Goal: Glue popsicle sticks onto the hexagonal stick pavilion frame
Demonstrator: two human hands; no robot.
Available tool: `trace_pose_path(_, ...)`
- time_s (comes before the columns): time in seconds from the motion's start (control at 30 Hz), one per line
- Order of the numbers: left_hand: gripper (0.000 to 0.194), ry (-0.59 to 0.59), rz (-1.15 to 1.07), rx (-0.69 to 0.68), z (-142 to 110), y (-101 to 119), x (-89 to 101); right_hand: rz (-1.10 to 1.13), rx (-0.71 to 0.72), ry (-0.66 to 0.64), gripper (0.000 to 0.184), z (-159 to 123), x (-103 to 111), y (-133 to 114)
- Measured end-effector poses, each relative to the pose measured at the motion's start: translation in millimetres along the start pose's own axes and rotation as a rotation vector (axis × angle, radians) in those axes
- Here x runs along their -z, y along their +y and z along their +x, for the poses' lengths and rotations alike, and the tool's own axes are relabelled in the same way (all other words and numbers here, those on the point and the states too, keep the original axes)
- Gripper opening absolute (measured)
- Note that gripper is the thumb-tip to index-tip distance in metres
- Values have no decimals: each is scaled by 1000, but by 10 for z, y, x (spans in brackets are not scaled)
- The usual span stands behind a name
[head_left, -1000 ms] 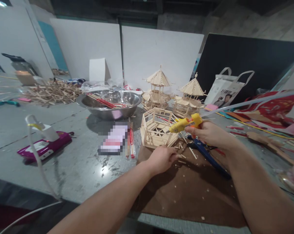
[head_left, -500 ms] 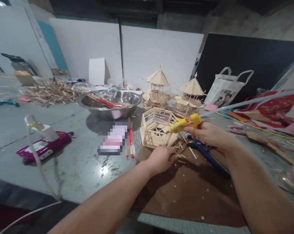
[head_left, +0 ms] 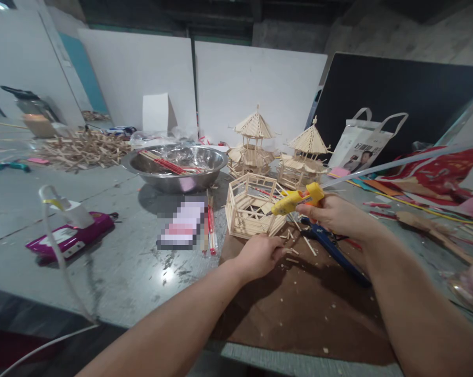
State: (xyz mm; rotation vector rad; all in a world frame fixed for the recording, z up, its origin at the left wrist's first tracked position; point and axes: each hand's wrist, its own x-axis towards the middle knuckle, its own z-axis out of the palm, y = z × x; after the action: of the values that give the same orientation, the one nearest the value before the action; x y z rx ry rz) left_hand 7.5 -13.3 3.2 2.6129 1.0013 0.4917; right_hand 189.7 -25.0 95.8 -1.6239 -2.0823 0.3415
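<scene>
My right hand [head_left: 330, 214] is wrapped around a yellow glue gun [head_left: 293, 201], its nozzle pointing left over the near right side of a six-sided frame of wooden sticks [head_left: 236, 212]. A long translucent glue stick [head_left: 362, 172] runs out of the gun's back. My left hand [head_left: 260, 256] is closed, resting against the near edge of that frame; its fingertips curl away from view, so what they pinch is hidden. Blue-handled pliers [head_left: 334, 251] lie under my right hand. Short cut stick pieces [head_left: 292, 253] are scattered beside my left fingers.
Two stick pavilions [head_left: 254, 141] with pointed roofs stand behind. A steel bowl [head_left: 142, 175] holds red-wrapped sticks. A phone [head_left: 183, 222], a purple power strip [head_left: 69, 238] with a white cable, and a brown mat [head_left: 299, 319] lie on the table. A stick pile [head_left: 83, 149] sits far left.
</scene>
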Motion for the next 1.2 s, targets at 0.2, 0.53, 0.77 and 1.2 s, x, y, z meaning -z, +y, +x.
trace_pose_path(0.2, 21, 13, 15, -2, -1, -17, -20, 1, -21, -7, 42, -17, 12, 3)
trace_pose_path(0.53, 20, 29, -4, -28, -5, -29, -35, 10, -16, 26, 37, -26, 47, -39)
trace_pose_path(0.77, 21, 10, 6, 9, -6, -11, -14, -11, 7, 4, 39, -36, 57, -53)
trace_pose_path(1.2, 22, 12, 39, 2, -3, -16, -20, -17, 100, 50, 29, -75, 62, -76)
